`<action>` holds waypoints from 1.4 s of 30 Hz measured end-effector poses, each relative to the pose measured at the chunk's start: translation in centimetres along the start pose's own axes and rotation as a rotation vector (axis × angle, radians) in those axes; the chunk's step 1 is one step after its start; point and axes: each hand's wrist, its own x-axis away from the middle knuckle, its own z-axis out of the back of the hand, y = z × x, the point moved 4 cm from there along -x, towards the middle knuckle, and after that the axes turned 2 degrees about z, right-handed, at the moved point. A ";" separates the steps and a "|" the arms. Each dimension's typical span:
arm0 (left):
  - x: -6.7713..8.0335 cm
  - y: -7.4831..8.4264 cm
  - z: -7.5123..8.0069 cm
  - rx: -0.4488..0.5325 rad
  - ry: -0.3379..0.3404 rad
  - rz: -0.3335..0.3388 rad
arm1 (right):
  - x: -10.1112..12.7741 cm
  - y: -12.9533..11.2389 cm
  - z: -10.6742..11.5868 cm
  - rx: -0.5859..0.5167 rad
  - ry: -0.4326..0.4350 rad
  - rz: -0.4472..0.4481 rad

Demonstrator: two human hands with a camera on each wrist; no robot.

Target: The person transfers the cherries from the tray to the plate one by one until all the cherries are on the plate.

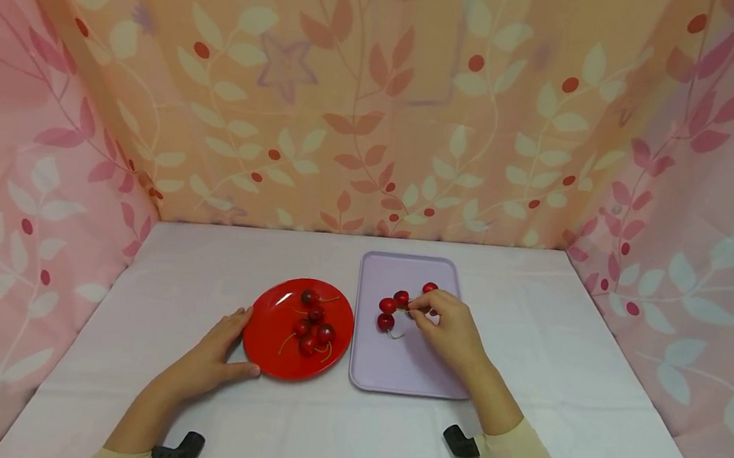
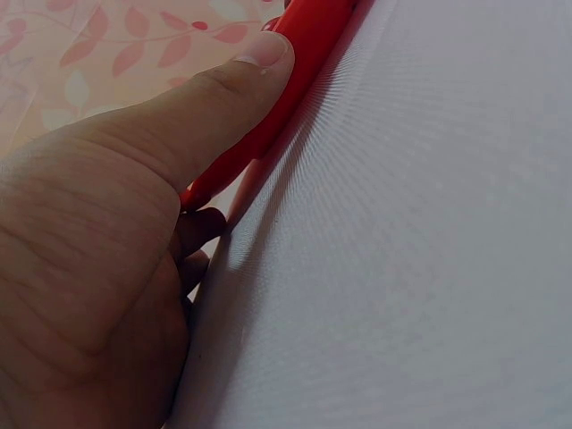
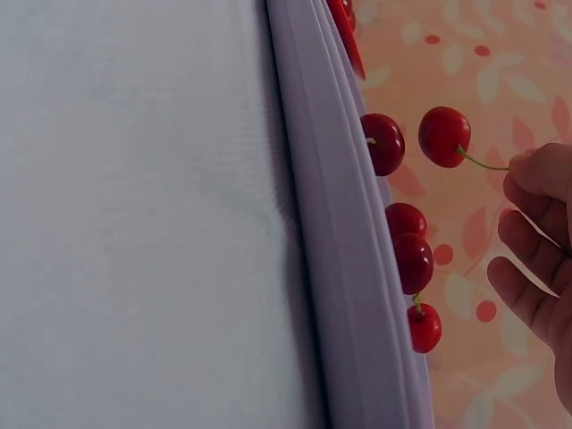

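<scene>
Between fingers of right hand (image 1: pixel 453 333), cherry (image 3: pixel 444 137) pinched by stem (image 3: pixel 485 164), presumably so fruit is spared squeezing; loose cherries (image 1: pixel 386 322) left near fingertips on lilac tray (image 1: pixel 380 367); red plate (image 1: pixel 273 312) with cherry cluster (image 1: pixel 326 333) flanked by left hand's (image 1: pixel 212 354) extended fingers, likely for steadying

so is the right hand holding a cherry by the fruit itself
No, the right wrist view shows the right hand pinching the stem, with its fingertips apart from the cherry.
</scene>
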 end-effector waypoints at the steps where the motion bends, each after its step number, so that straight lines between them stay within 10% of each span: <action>1: 0.0 0.0 0.0 -0.002 -0.001 0.000 | -0.1 -0.1 0.0 -0.002 -0.004 0.001; 42: 0.1 -0.2 0.2 -0.003 0.003 -0.047 | -2.9 -4.0 -5.3 -0.099 -0.122 0.098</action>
